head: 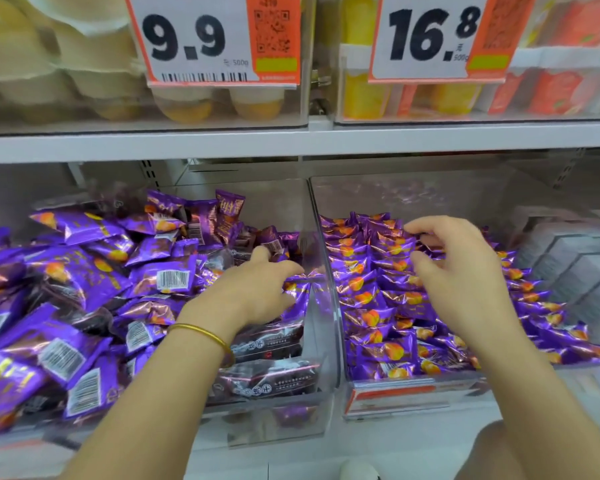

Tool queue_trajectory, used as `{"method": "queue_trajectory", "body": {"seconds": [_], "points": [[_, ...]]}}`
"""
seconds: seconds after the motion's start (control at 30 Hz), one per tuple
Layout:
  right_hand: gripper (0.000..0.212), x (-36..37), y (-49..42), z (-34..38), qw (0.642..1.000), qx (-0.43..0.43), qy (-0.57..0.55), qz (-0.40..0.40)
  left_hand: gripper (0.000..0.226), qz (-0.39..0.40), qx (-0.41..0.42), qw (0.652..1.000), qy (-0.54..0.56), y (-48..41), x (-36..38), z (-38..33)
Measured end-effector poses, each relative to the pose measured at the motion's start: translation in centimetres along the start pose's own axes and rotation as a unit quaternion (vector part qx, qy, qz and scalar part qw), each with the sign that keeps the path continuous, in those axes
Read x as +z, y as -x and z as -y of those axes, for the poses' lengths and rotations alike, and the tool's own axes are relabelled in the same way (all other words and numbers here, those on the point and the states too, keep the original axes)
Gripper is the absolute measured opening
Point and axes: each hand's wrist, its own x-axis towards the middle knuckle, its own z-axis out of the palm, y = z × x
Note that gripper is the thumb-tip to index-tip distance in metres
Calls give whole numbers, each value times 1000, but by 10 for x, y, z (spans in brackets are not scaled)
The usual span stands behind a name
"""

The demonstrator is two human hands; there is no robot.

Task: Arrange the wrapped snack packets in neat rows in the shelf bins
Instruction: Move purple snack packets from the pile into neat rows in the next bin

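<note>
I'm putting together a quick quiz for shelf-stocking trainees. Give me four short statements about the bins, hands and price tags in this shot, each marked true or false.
1. The packets in the left bin lie in a loose jumble. True.
2. The gold bracelet is worn on the right wrist. False: it is on the wrist of the left hand, which reaches into the left bin.
3. The right hand is over the right bin. True.
4. The 16.8 price tag hangs above the left bin. False: the 9.9 price tag hangs there, and the 16.8 price tag is above the right bin.
</note>
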Motion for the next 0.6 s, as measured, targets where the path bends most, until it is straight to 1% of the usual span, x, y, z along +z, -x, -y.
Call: {"method": "queue_trajectory", "body": {"seconds": [0.07, 0.13, 0.2, 0.27, 0.3, 0.37, 0.47, 0.57, 0.6], "points": [[38, -9, 1, -9, 998, 46, -24, -22, 57, 35, -31, 998, -34, -3, 3, -1], [39, -16, 1, -17, 995, 89, -43, -26, 59, 56, -36, 996, -64, -4, 5, -3], [34, -19, 3, -22, 993, 111, -34, -1, 54, 49, -26, 997, -45, -4, 4, -2], [23, -18, 6, -24, 992, 114, -11, 53, 48, 29, -13, 999, -13, -3, 4, 0], [18, -17, 8, -24, 990, 113, -3, 82, 45, 17, -7, 1000, -1, -3, 4, 1], [15, -12, 9, -26, 987, 103, 23, 122, 38, -20, 5, 999, 31, -2, 5, 1], [8, -4, 4, -30, 985, 95, 52, 133, 22, -95, 15, 991, 89, -1, 2, 2], [9, 0, 2, -34, 982, 88, 50, 160, 20, -178, 30, 976, 125, 3, -3, 4], [9, 0, 3, -36, 982, 87, 53, 158, 18, -203, 35, 969, 134, 6, -6, 4]]}}
